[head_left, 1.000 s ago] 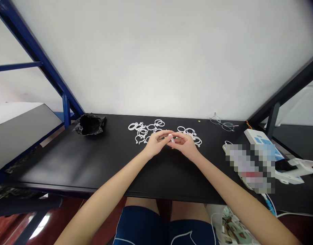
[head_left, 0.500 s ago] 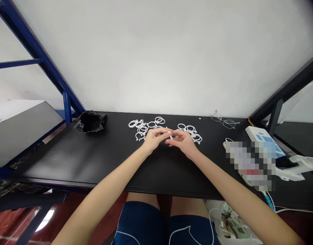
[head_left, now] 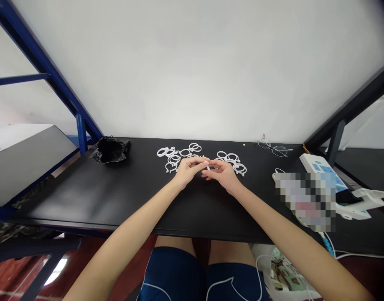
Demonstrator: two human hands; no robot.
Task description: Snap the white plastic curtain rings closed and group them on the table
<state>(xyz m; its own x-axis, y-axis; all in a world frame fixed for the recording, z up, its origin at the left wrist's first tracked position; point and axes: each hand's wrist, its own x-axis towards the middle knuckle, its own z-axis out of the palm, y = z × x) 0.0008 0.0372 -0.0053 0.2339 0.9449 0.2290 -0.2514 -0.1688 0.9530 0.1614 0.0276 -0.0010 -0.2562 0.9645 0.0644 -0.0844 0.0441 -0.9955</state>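
Note:
My left hand (head_left: 188,171) and my right hand (head_left: 222,173) meet over the middle of the black table (head_left: 116,192). Their fingertips pinch a small white plastic ring (head_left: 207,165) between them. Just behind the left hand lies a loose heap of white rings (head_left: 176,155). A smaller group of white rings (head_left: 234,161) lies behind the right hand. How the held ring is turned is too small to tell.
A crumpled black bag (head_left: 110,149) sits at the table's back left, near a blue frame post (head_left: 81,133). A pair of glasses (head_left: 275,149) lies at the back right. White and blue boxes (head_left: 323,171) and cables crowd the right side. A white wall stands behind.
Both hands have stayed together on the ring, with only small finger shifts. The view has tilted slightly.

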